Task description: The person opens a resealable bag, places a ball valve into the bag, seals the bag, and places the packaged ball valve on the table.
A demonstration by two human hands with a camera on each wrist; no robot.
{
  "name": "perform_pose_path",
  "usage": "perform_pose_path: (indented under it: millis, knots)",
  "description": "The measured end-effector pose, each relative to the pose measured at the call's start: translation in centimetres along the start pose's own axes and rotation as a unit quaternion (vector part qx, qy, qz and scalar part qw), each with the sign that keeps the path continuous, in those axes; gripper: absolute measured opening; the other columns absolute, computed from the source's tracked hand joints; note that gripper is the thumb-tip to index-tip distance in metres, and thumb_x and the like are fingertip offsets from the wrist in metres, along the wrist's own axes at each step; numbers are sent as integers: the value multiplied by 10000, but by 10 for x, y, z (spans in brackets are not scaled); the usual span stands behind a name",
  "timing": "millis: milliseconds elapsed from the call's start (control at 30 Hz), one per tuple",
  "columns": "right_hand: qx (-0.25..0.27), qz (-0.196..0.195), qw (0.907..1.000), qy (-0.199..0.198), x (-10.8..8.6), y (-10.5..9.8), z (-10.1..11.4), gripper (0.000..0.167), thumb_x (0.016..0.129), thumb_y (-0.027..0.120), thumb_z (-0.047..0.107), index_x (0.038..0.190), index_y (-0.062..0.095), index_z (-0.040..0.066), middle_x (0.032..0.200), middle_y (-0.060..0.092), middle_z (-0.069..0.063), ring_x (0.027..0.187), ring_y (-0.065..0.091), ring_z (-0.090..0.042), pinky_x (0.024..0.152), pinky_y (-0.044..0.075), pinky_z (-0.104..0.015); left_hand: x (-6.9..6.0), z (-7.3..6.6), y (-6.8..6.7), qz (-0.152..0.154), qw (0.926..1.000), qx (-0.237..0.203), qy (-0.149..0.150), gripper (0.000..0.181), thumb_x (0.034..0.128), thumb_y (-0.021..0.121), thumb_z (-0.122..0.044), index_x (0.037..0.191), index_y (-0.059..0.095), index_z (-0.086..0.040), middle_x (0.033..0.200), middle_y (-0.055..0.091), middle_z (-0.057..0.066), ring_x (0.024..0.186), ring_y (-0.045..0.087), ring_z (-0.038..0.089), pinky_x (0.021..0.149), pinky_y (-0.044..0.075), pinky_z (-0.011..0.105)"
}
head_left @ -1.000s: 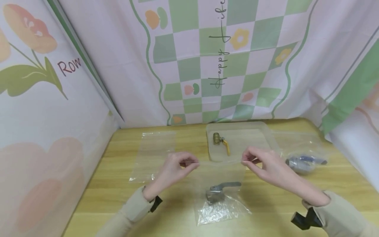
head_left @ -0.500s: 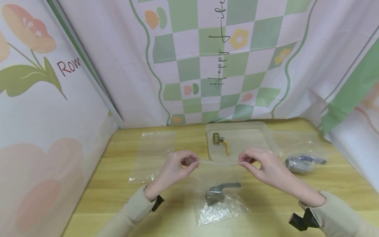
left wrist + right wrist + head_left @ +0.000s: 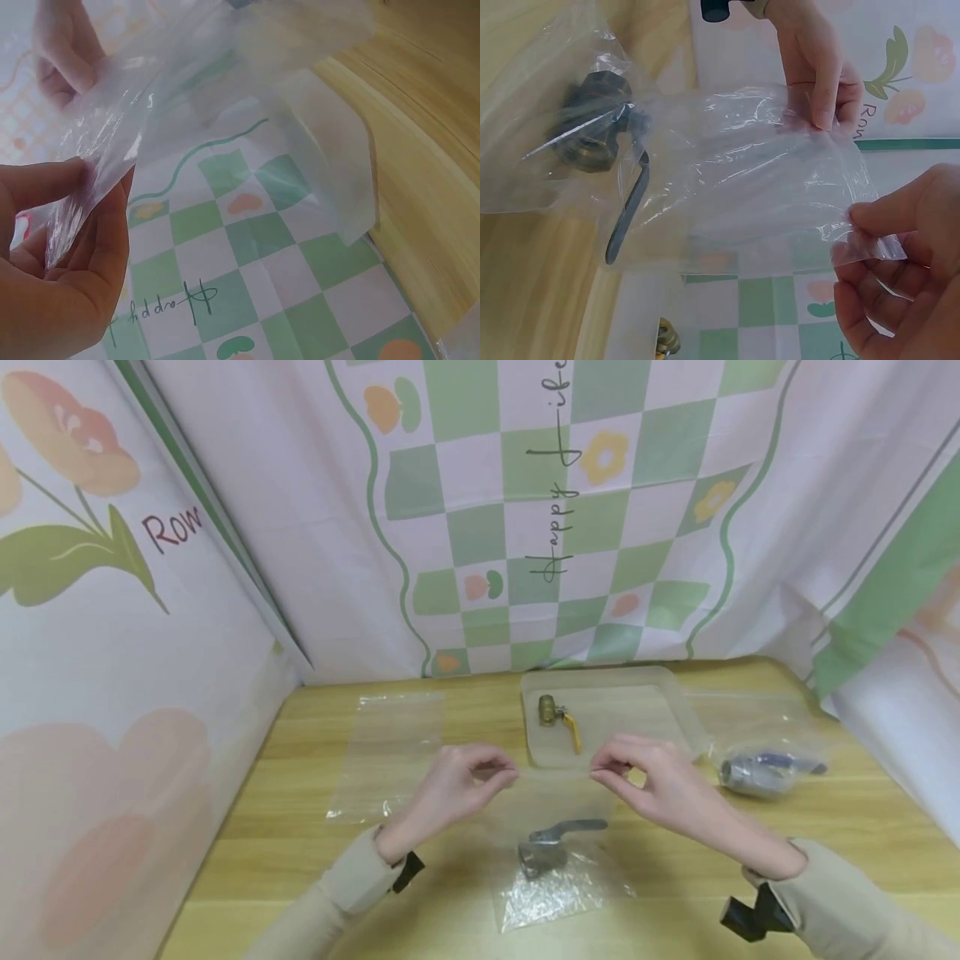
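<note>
A clear plastic bag (image 3: 555, 893) holds a metal valve with a grey lever (image 3: 546, 852). My left hand (image 3: 457, 785) pinches the bag's top edge on the left, and my right hand (image 3: 663, 785) pinches it on the right, a short gap apart. In the left wrist view the bag's film (image 3: 112, 112) runs between the thumb and fingers of my left hand (image 3: 67, 262). The right wrist view shows the valve (image 3: 592, 124) low in the bag (image 3: 742, 180), and my right hand (image 3: 907, 262) gripping the bag's rim.
Behind the hands a translucent tray (image 3: 637, 677) holds a brass valve with a yellow lever (image 3: 548, 711). At the right lies another bag (image 3: 757, 718) containing a blue-handled valve (image 3: 759, 774). A flat clear bag (image 3: 386, 752) lies at the left on the wooden table (image 3: 285, 860).
My hands have moved closer together along the bag's top edge, the right one shifting left and the left one slightly right. Both keep their pinch.
</note>
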State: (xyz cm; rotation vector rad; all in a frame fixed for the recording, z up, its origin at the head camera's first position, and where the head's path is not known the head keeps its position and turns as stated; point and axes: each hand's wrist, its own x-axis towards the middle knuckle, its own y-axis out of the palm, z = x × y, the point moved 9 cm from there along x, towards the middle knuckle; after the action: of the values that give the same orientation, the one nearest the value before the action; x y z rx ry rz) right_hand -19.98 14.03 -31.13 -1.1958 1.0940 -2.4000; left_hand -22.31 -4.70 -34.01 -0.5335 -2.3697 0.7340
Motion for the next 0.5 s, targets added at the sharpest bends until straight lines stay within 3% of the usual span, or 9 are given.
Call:
perform_pose_path:
  millis: [167, 367, 500]
  knots:
    - [-54, -13, 10000, -36, 1, 2, 1, 244, 764, 757, -41, 855, 662, 165, 811, 661, 120, 749, 582, 48, 684, 532, -76, 3, 0, 2, -5, 10000, -75, -42, 112, 902, 693, -61, 983, 715, 12, 927, 764, 131, 816, 745, 203, 774, 592, 126]
    - [33, -38, 10000, -23, 3, 7, 1, 219, 759, 784, 11, 897, 693, 154, 813, 669, 116, 737, 575, 50, 628, 546, -148, 5, 2, 7, 15, 10000, -33, -24, 117, 876, 740, -109, 970, 749, -41, 947, 778, 94, 843, 749, 174, 809, 587, 131]
    - [167, -32, 9998, -70, 6, 10, 3, 203, 766, 790, 26, 893, 703, 157, 821, 669, 117, 743, 588, 38, 656, 551, -134, 7, 0, 8, -21, 10000, -7, 49, 91, 872, 739, -93, 946, 756, -43, 923, 781, 90, 831, 749, 161, 811, 584, 126]
